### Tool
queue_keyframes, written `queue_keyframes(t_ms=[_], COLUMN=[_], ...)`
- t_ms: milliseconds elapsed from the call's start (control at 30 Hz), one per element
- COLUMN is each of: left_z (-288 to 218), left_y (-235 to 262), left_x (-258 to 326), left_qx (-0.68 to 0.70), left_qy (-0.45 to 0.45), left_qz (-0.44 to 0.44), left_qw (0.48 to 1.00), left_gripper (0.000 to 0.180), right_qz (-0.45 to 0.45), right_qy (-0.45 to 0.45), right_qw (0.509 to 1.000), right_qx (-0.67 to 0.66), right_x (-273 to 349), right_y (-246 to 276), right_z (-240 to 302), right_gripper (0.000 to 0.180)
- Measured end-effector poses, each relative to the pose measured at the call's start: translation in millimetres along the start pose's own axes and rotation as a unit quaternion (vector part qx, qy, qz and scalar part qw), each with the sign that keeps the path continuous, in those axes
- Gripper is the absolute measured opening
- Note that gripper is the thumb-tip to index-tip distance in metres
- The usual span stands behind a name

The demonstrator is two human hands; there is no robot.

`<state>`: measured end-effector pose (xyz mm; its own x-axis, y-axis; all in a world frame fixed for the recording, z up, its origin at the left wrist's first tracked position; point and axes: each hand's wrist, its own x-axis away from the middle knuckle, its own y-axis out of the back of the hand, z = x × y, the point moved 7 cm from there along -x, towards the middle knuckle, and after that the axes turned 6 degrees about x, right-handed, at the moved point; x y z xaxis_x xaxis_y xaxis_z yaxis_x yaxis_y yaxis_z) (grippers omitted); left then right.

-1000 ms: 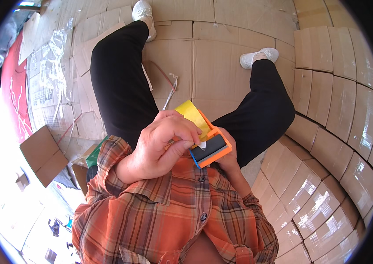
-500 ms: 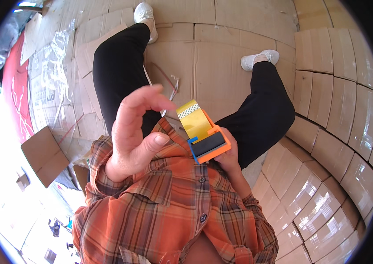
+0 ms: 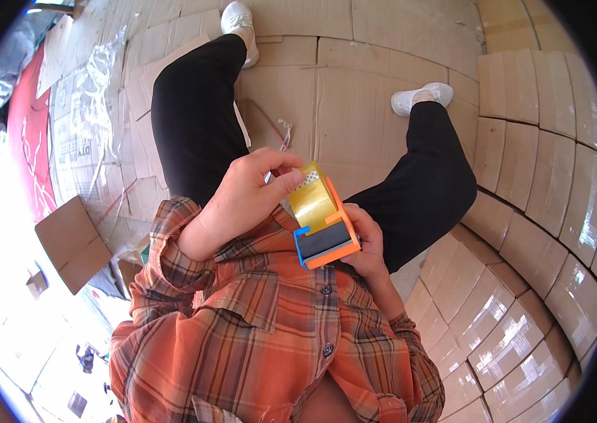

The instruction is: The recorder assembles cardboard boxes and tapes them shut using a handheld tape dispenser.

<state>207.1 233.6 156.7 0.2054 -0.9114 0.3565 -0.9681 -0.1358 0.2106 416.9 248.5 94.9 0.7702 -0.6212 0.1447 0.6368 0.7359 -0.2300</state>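
Note:
In front of my torso, my right hand [image 3: 367, 243] grips an orange and blue tape dispenser [image 3: 337, 251] with a black roller, its fingers partly hidden behind the frame. A roll of yellow clear packing tape [image 3: 315, 206] sits in the dispenser, with a white, dark-dotted band near its far end. My left hand [image 3: 243, 194] is closed at the far left side of the roll. Its thumb presses on the tape by the dotted band, and the curled fingers reach over the roll's edge. Whether a tape end is pinched there cannot be made out.
Stacked cardboard boxes [image 3: 510, 148] form a wall on the right. Flattened cardboard [image 3: 362, 106] covers the floor between my legs, with a loose strap [image 3: 267, 120] on it. To the left lie an open box flap [image 3: 73, 243], clear plastic film [image 3: 97, 92] and a red sheet [image 3: 28, 134].
My left hand has moved right, from open beside the roll to closed with its thumb on the tape. The dispenser has shifted slightly and turned a little in my right hand.

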Motion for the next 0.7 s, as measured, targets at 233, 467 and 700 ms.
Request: queue_keyframes(t_ms=[233,467,700], left_z=[11.9,-32.3,-57.7], left_y=[-0.9,-7.2,-13.0], left_x=[-0.7,22.4,39.8], left_qx=[0.051,-0.028,-0.054], left_qy=[0.063,-0.136,-0.234], left_qz=[0.002,-0.067,-0.051], left_qw=[0.997,0.988,0.969], left_gripper=[0.012,0.008,0.017], right_qz=[0.011,0.023,-0.017], right_qy=[0.015,0.051,0.011], right_qw=[0.999,0.997,0.999], right_qx=[0.042,0.060,0.049], right_x=[-0.3,-1.5,-1.5], right_y=[-2.5,-4.4,-3.2], right_z=[0.7,6.7,11.0], right_gripper=[0.075,0.062,0.074])
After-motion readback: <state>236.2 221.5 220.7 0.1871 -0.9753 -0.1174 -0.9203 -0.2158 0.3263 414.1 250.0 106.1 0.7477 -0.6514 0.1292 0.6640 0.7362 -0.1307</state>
